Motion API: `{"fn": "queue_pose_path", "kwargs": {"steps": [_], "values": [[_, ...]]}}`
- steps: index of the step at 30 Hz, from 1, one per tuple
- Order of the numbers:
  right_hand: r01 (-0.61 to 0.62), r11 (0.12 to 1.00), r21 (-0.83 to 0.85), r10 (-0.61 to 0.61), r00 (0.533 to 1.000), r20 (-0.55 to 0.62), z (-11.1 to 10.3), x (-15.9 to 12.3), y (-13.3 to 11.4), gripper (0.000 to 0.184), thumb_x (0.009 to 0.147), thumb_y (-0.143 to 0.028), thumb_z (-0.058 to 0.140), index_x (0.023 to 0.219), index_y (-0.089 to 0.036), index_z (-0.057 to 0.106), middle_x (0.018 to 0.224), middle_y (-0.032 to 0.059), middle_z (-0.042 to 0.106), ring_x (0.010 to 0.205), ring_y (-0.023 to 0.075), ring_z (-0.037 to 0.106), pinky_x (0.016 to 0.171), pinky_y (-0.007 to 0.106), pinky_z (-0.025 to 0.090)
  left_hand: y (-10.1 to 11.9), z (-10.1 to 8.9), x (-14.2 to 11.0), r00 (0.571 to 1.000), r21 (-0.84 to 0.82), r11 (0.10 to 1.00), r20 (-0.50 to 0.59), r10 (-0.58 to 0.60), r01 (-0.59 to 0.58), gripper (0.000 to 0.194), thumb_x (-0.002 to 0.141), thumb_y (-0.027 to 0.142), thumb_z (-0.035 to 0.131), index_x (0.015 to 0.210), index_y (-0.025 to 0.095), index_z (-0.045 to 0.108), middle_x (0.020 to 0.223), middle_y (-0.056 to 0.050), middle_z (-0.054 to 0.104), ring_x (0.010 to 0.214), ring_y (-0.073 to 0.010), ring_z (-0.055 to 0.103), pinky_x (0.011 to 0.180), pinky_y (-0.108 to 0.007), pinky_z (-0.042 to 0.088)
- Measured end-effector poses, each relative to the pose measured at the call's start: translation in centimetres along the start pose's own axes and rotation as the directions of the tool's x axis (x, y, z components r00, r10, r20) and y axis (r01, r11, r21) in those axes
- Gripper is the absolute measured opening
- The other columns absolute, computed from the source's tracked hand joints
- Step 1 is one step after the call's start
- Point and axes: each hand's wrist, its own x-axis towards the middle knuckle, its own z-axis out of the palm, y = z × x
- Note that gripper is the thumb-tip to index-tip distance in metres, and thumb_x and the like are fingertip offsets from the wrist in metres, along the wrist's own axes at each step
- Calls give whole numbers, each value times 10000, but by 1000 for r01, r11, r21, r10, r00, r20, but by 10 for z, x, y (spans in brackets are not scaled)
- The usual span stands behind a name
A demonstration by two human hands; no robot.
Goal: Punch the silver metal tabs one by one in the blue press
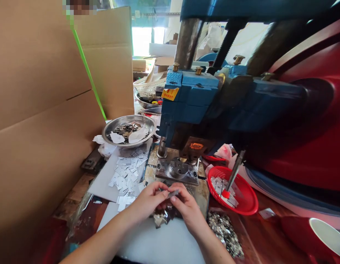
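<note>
My left hand (148, 200) and my right hand (187, 206) meet in front of a blue punch press (192, 99), fingers pinched together on a small flat metal piece (174, 193). The piece sits just before the press's steel die plate (177, 169). Under my hands lies a small heap of shiny metal bits (162, 217) on a white sheet (158, 244). To the left, several small white-silver squares (126, 178) are scattered on paper.
A steel bowl (128, 129) of metal scraps stands at the back left. A red plate (242, 192) with metal pieces and a red-tipped tool sits at the right. A pile of tiny metal parts (225, 233) lies near my right wrist. Cardboard (40, 110) walls the left side.
</note>
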Motion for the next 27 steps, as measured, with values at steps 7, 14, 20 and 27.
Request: {"fn": "queue_pose_path", "kwargs": {"steps": [7, 14, 20, 27], "values": [[-219, 972, 87, 214, 975, 65, 1, 0, -7, 340, 767, -506, 587, 879, -187, 618, 710, 9, 618, 644, 156, 566, 610, 274, 463, 7, 3, -2, 957, 177, 955, -127, 263, -239, 329, 817, 327, 540, 1112, 193, 600, 946, -46, 645, 824, -177, 587, 741, -290, 467], [-62, 972, -225, 6, 970, -241, -15, 16, -3, 282, 769, -391, 567, 969, -198, 618, 843, 54, 658, 797, 209, 606, 748, 347, 482, 22, 12, 25, 886, 536, 777, -109, 451, -329, 200, 800, 223, 556, 960, 220, 675, 915, -26, 659, 825, -183, 584, 760, -303, 458], [66, 826, -560, -295, 896, -330, -37, 61, 1, 220, 820, -380, 499, 830, -213, 643, 885, 73, 631, 905, 239, 554, 836, 395, 428, 34, 20, 80, 817, 685, 640, -112, 566, -349, 99, 805, 229, 596, 854, 192, 674, 868, -37, 644, 858, -197, 581, 800, -324, 441], [58, 847, -529, -277, 897, -344, -46, 88, 18, 210, 748, -359, 530, 806, -183, 627, 895, 85, 578, 843, 228, 547, 773, 374, 457, 37, 16, 110, 841, 676, 648, -76, 536, -352, 227, 772, 139, 575, 978, 170, 666, 1025, -73, 634, 1008, -214, 572, 936, -335, 419]]}}
